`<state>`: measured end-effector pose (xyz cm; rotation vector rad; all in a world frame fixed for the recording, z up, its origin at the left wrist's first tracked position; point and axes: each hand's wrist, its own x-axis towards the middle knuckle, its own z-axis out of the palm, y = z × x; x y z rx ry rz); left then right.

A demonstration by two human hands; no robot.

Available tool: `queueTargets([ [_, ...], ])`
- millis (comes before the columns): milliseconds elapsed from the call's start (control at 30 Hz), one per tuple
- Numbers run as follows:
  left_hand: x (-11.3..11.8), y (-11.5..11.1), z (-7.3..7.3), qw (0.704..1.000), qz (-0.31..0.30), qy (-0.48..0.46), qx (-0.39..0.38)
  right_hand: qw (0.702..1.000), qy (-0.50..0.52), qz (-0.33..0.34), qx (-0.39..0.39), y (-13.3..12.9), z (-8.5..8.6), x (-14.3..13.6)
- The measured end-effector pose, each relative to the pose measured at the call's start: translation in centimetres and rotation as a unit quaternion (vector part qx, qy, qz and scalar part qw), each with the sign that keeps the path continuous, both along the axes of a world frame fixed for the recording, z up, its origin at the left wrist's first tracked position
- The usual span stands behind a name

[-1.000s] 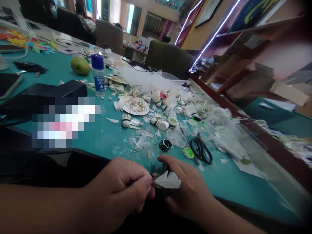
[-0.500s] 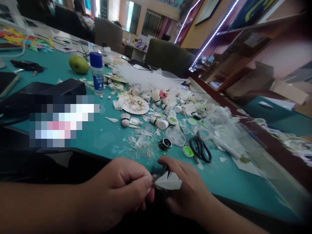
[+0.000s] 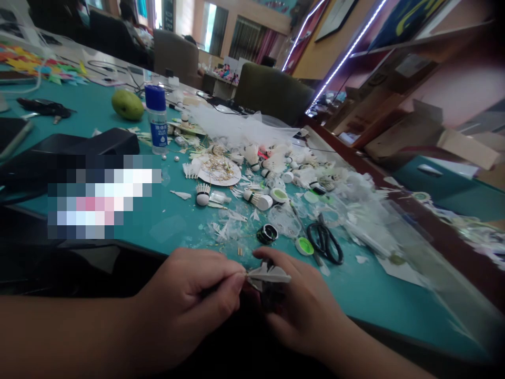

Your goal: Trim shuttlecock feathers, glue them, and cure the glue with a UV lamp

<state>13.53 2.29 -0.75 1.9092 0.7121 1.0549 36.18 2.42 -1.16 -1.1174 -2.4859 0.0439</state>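
My left hand (image 3: 201,300) is closed, its thumb and forefinger pinching the narrow end of a white shuttlecock feather (image 3: 270,274). The feather points right, towards my right hand (image 3: 302,295). That hand curls around a small dark tool (image 3: 273,289), whose kind I cannot make out in shadow. The tool lies against and below the feather. Both hands are held low, at the table's near edge. Just beyond them on the green table top (image 3: 366,300) stand a black-rimmed jar (image 3: 267,233) and a small tub of bright green stuff (image 3: 304,246).
Black loops (image 3: 325,242) lie right of the green tub. Several shuttlecocks (image 3: 203,193), feather scraps and plastic film (image 3: 244,123) spread beyond. A white disc with gold bits (image 3: 231,176), a blue-capped glue bottle (image 3: 158,121) and a green fruit (image 3: 127,104) are farther back.
The feather has turned from broad side to nearly edge-on and risen slightly. My left hand has shifted a little left and up. The dark tool shows lower beneath the feather.
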Motion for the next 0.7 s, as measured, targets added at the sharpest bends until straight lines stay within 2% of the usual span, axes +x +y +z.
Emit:
queueTargets([
  [267, -0.17, -0.02, -0.45, 0.999, 0.000, 0.020, 0.046, 1.000, -0.024, -0.007, 0.010, -0.21, 0.04, -0.27],
  [567, -0.24, 0.04, -0.50, 0.996, -0.014, 0.005, 0.091, 0.996, -0.059, -0.007, 0.063, -0.23, 0.23, -0.34],
  [700, -0.25, 0.35, -0.72, 0.996, -0.027, -0.001, 0.084, 0.998, -0.047, -0.006, 0.038, -0.13, 0.36, -0.25],
])
